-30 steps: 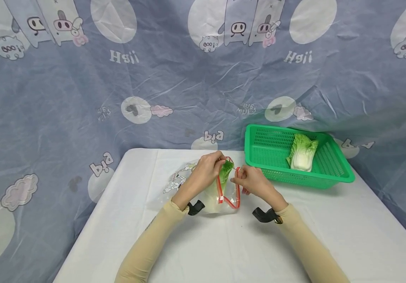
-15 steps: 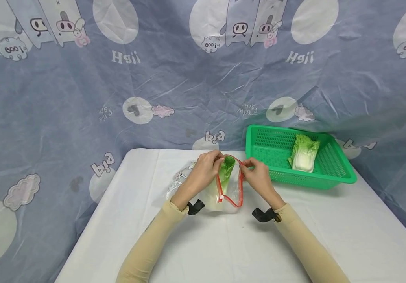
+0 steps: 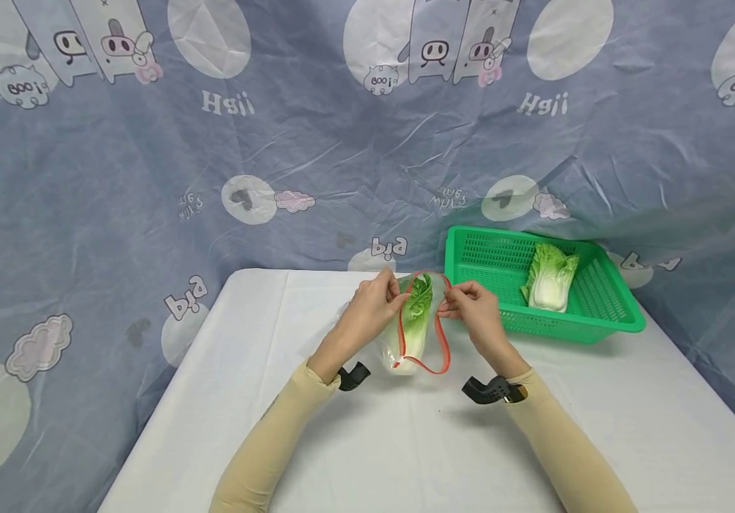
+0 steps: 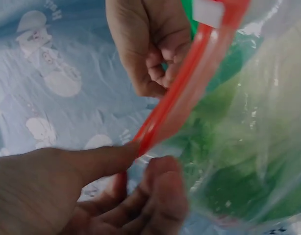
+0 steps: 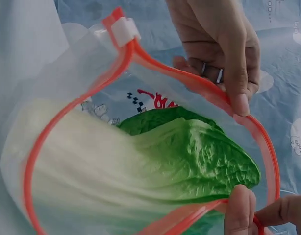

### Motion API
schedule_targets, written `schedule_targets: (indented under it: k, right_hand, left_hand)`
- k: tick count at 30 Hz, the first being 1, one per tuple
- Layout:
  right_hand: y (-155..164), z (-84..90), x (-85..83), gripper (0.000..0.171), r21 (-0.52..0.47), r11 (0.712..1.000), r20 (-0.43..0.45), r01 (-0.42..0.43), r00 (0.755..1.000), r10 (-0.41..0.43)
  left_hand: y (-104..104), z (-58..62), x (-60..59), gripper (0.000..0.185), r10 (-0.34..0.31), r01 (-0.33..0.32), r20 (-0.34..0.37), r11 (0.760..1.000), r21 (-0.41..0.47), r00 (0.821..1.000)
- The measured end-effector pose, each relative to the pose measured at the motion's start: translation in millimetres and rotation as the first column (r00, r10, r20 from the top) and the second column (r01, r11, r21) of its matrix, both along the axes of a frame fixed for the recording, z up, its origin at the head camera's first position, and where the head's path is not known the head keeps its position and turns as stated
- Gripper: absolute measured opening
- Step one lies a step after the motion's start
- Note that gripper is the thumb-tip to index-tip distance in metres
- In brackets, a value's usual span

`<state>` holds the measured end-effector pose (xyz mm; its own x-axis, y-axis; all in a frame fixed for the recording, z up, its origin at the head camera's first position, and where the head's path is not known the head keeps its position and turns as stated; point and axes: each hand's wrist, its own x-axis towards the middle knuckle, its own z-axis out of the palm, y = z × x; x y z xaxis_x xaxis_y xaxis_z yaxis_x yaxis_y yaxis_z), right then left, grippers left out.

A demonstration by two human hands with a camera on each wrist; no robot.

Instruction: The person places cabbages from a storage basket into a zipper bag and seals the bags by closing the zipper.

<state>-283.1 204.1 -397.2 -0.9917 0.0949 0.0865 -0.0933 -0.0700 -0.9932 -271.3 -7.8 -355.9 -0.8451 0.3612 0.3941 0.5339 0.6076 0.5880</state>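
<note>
Both hands hold a clear zip bag [image 3: 415, 335] with a cabbage [image 3: 416, 313] inside above the white table [image 3: 406, 442], left hand [image 3: 370, 310] and right hand [image 3: 478, 313] each pinching its red rim, near the green basket [image 3: 598, 317] with 1 more cabbage [image 3: 550, 276].

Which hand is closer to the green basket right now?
Right. The right hand pinches the bag's red rim just in front of the basket's near-left corner. The left hand pinches the opposite rim, on the far side of the bag from the basket.
</note>
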Motion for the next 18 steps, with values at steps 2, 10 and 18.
schedule_targets:
  k: [2, 10, 18]
  right_hand:
    - [1, 2.4, 0.9, 0.009, -0.009, 1.0, 0.009, 0.02, 1.0, -0.02]
    - [8, 8.9, 2.6, 0.01, -0.033, 0.998, 0.018, 0.06, 0.998, -0.059]
    - [23, 16.9, 3.8, 0.025, -0.029, 1.0, 0.034, -0.012, 0.999, 0.013]
  left_hand:
    - [2, 2.1, 9.1, 0.027, -0.046, 0.051, 0.061, 0.994, -0.095, 0.997]
    - [10, 4.3, 39.3, 0.023, -0.203, 0.271, 0.197, 0.857, -0.439, 0.959]
    - [-3, 16.8, 33.7, 0.007, -0.153, 0.174, 0.105, 0.955, -0.242, 0.983]
